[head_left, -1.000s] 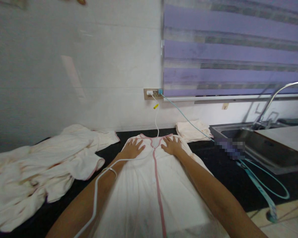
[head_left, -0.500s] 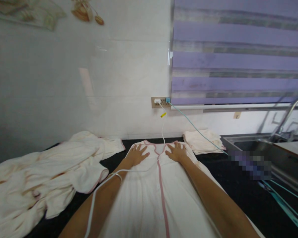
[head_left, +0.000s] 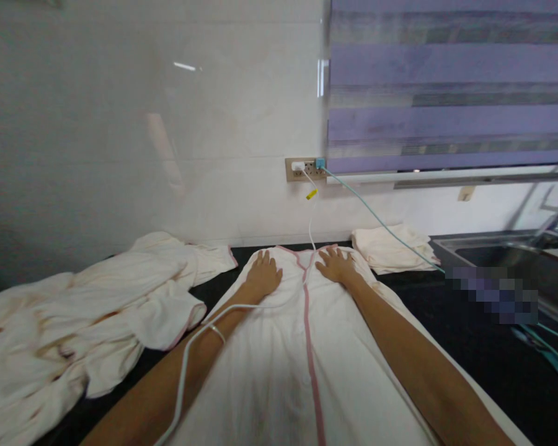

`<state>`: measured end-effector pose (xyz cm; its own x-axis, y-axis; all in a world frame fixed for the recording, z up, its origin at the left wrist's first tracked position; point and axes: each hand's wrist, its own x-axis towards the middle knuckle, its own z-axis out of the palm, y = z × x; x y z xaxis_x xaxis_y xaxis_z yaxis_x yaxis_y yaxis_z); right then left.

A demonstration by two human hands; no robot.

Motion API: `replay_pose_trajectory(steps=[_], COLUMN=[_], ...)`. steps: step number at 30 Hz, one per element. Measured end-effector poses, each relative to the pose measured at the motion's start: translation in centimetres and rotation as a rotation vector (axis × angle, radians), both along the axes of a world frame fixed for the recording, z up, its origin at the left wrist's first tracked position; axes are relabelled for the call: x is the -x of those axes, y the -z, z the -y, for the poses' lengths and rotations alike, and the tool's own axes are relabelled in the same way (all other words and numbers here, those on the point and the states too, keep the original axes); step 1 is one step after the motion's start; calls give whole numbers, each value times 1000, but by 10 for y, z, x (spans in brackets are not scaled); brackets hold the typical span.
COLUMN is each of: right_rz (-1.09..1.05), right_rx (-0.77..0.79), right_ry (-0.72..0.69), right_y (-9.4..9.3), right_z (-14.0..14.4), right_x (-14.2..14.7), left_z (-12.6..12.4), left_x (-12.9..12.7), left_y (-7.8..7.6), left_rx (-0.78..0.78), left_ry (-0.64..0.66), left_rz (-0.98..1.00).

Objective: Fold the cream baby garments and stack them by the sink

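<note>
The cream garment with pink trim (head_left: 302,347) lay spread lengthwise on the dark table (head_left: 446,322), running from the near edge to the far edge by the wall, its pink seam down the middle. The left hand (head_left: 264,274) rested flat on the cloth just left of that seam, near the garment's far end; its grip was spread, fingers splayed and palm down, pinching nothing. The right hand (head_left: 335,266) lay the same way just right of the seam, grip likewise spread and flat on the fabric. Both forearms stretched along the cloth from the near edge.

To my eye the step in hand was smoothing the piece flat. Done well, that would call for even pressure from both palms, moving outward from the seam toward the side edges so that wrinkles are pushed off and not trapped, with the pink trim kept straight as a guide.

A white cable (head_left: 186,359) crossed the left forearm and the cloth and ran up to the wall socket (head_left: 302,168); it would be wise to keep it off the fabric, as it could drag or crease it.

At the left edge of the table sat a heap of crumpled cream cloth (head_left: 88,316), just beside the garment. A folded cream piece (head_left: 390,249) lay at the far edge to the right, with a teal cable (head_left: 376,217) passing over it. A sink (head_left: 502,254) sat at the far right corner.
</note>
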<state>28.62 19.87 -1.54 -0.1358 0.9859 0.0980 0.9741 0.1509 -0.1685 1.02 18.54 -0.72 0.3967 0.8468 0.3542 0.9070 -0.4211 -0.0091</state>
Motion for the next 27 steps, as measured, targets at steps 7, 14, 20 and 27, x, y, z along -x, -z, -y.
replay_pose_trajectory(steps=[7, 14, 20, 27], right_rz=[-90, -85, -59, -100], right_rx=[-110, -202, -63, 260], right_ry=[-47, 29, 138, 56], right_y=[-3, -32, -41, -49], right_z=[6, 38, 108, 169], right_x=[2, -14, -90, -143], left_z=[95, 101, 100, 99], left_x=[-71, -64, -65, -67], left_y=[11, 6, 10, 9], left_rx=[283, 312, 281, 273], left_ry=[80, 115, 121, 117], left_rz=[44, 83, 91, 107])
